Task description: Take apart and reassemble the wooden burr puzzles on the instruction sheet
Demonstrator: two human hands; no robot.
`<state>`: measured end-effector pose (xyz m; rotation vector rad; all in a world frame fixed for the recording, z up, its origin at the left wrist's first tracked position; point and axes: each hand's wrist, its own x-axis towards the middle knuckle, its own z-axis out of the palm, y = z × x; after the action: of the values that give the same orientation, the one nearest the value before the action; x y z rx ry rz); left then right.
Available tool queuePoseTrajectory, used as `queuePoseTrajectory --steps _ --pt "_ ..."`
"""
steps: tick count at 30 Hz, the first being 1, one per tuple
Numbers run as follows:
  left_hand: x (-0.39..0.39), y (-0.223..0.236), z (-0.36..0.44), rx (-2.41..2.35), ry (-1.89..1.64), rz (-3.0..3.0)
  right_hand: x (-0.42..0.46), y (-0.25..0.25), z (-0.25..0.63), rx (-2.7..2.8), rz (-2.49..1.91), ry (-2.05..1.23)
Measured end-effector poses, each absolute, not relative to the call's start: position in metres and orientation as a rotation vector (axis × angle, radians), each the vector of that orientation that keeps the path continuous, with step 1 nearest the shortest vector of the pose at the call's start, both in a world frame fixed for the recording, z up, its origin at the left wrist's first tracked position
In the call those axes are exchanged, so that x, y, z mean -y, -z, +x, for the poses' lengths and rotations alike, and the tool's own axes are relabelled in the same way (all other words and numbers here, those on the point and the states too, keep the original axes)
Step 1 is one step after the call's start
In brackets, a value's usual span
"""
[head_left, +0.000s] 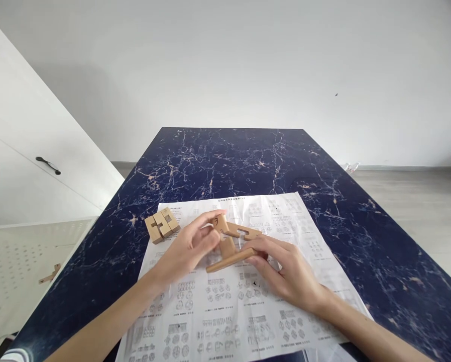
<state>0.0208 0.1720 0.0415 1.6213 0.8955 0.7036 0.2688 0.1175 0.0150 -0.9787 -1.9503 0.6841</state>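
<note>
Over a printed sheet of puzzle diagrams (218, 296), both my hands grip interlocking wooden puzzle pieces. My left hand (195, 241) pinches an upright wooden puzzle piece (227, 246) that bears a dark mark near its top. In my right hand (282, 266) is the right end of a long wooden bar (229, 260), which crosses the foot of the upright piece. Behind them, a notched wooden piece (244, 231) slants from the upright piece to my right fingers. How tightly the pieces fit together I cannot tell.
Notched wooden blocks (162, 224) sit together at the sheet's upper left corner. The sheet lies on a dark blue marbled table (225, 161). Left of the table, a wooden piece (50, 274) rests on a white perforated surface (18, 251), near a white cabinet (29, 130).
</note>
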Motion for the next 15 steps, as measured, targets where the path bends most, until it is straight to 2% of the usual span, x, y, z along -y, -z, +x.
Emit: queuePoseTrajectory --steps 6,11,15 --pt "-0.168 -0.047 0.027 -0.917 -0.659 1.344 -0.116 -0.022 0.264 1.923 -0.853 -0.921" --pt "-0.168 -0.044 0.028 -0.905 -0.654 1.356 -0.113 -0.021 0.261 1.944 -0.768 -0.958" --pt "-0.172 -0.041 0.023 -0.986 -0.813 1.290 -0.099 -0.022 0.251 2.107 -0.552 -1.051"
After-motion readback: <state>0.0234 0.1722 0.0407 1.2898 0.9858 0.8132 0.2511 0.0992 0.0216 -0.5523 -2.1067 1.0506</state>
